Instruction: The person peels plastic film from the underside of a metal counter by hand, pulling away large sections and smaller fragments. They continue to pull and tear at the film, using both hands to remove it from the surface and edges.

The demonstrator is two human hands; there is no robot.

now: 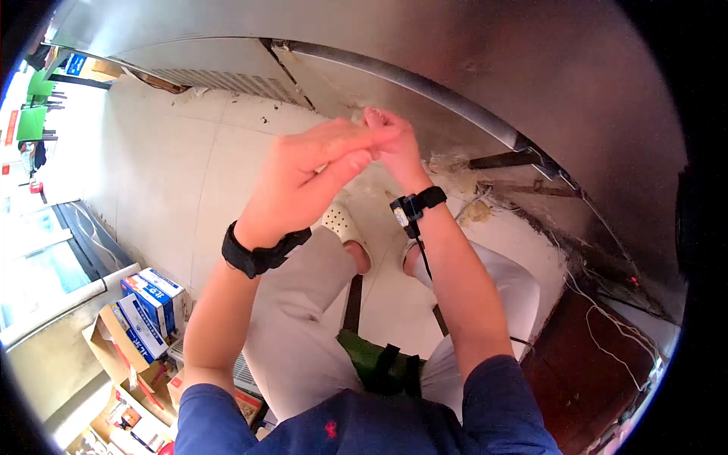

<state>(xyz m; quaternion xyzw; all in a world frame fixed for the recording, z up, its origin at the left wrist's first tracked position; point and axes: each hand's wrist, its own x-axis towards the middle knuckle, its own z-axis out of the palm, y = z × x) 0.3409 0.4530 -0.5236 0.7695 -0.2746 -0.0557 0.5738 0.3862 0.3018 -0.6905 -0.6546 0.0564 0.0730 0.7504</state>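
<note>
Metal cabinet (516,68) stands beyond the left hand (296,178) and right hand (396,144), their fingers touching above the pale floor (167,167); I cannot tell whether either grip is open or closed.

navy short-sleeved shirt (371,425) with small red emblem (331,429), light grey trousers (299,334), cream clog (341,227) with round holes, black strap (265,252) on left-side wrist, black strap with small boxy device (409,211) and thin black cable (425,262) on right-side wrist

smooth, faintly glossy metal panel (561,83)
</note>
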